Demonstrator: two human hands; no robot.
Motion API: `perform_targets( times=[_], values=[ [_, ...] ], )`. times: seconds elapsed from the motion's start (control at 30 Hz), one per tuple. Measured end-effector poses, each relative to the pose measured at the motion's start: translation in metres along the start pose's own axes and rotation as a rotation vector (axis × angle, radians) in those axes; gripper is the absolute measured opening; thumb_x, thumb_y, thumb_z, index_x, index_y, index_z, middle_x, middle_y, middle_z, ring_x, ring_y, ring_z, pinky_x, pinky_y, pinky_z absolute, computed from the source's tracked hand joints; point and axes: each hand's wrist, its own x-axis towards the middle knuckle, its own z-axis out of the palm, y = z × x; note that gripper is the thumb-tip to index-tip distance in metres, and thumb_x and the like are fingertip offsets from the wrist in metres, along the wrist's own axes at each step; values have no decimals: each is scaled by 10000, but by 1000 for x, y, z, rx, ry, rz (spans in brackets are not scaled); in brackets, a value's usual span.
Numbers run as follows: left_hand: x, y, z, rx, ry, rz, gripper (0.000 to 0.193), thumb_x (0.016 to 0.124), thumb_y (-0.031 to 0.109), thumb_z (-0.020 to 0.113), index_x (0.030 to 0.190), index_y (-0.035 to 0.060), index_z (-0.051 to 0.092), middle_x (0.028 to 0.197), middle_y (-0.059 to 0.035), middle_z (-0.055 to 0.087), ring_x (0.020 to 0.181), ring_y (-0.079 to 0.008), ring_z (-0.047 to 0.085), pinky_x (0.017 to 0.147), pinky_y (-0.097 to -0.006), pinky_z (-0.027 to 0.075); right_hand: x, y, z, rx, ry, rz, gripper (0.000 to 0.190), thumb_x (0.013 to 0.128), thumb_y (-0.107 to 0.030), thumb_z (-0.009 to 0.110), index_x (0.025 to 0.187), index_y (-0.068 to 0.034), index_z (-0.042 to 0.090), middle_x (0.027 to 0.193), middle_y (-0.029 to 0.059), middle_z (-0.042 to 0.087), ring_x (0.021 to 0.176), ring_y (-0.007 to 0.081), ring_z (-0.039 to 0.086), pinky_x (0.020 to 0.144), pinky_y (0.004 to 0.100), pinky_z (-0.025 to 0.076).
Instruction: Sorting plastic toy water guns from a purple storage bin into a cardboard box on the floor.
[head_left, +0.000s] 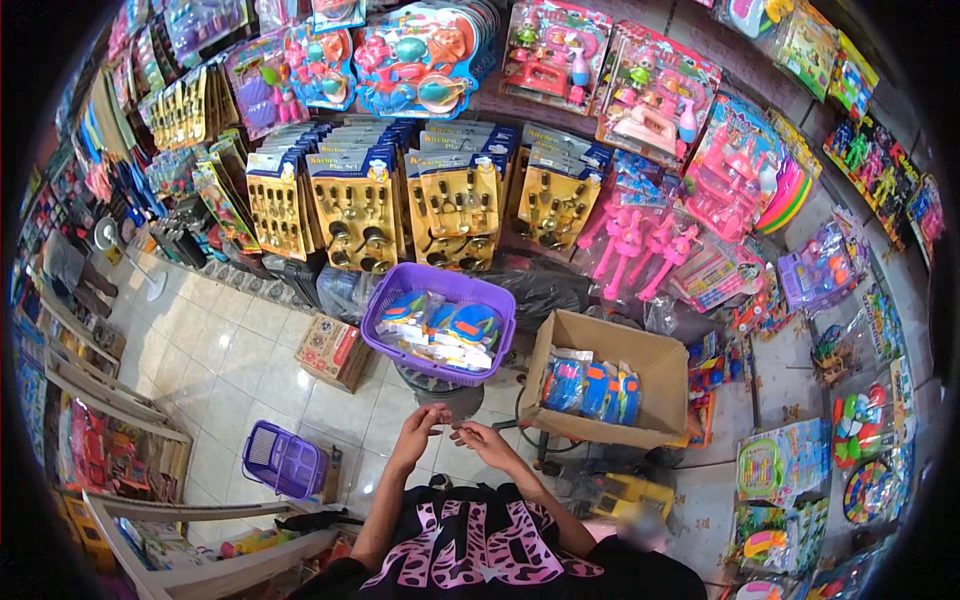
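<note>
My left hand (421, 436) and my right hand (484, 442) are raised in front of my chest, fingertips close to each other. The left fingers are spread apart with nothing visible in them. The right fingertips are bent together, and whether something small is between them is too fine to make out. Just beyond my hands, a purple plastic basket (375, 346) rests on a round dark stool (459, 401). Inside it lie bagged blue toy packs (463, 322) with orange stickers and white tags. To the right, an open cardboard box (652, 382) holds similar blue packs (592, 390).
Carded kitchen play sets (352, 210) hang on the wall ahead, with pink doll packs (637, 240) beside them. On the tiled floor are a small carton (330, 351) and a purple carry basket (285, 459). A shelf frame (225, 511) borders the lower left. Another person (71, 266) stands far left.
</note>
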Motion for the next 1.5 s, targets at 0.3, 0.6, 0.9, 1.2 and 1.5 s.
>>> perform_targets(
  times=[0.3,0.6,0.9,1.2,1.5],
  values=[
    [6,-7,-52,46,-143,-110,393,1008,346,448,1245,47,542,1156,-78,632,1080,-201,597,905,-347,452,49,-21,29,-12,103,24,359,1008,-301,491,1255,-44,535,1128,48,618,1022,133,592,858,285,457],
    [65,-20,-58,20,-288,-272,405,1015,389,428,1241,68,528,1140,-56,641,1075,-176,590,883,-343,452,97,-10,10,-4,135,78,320,1014,-241,483,1232,-25,570,1076,51,639,967,114,584,851,263,467],
    [166,26,-94,77,-146,-154,381,1013,335,449,1256,56,537,1176,-66,628,1076,-183,590,905,-343,451,197,-39,-31,-46,183,-1,320,1006,-239,501,1205,5,558,1087,73,626,1028,137,593,873,273,476],
    [232,48,-109,56,-59,-181,391,1007,325,451,1256,37,542,1175,-85,639,1097,-188,588,891,-331,442,230,-24,-68,-116,280,-40,337,994,-268,529,1226,-24,556,1124,62,631,1024,127,591,839,268,477],
    [273,48,-116,102,-149,-247,416,998,373,472,1234,44,566,1170,-54,634,1123,-170,567,911,-336,425,246,-7,-88,-452,922,-14,393,890,-236,664,1204,-32,542,1148,147,603,1049,255,570,910,359,450]
  ],
)
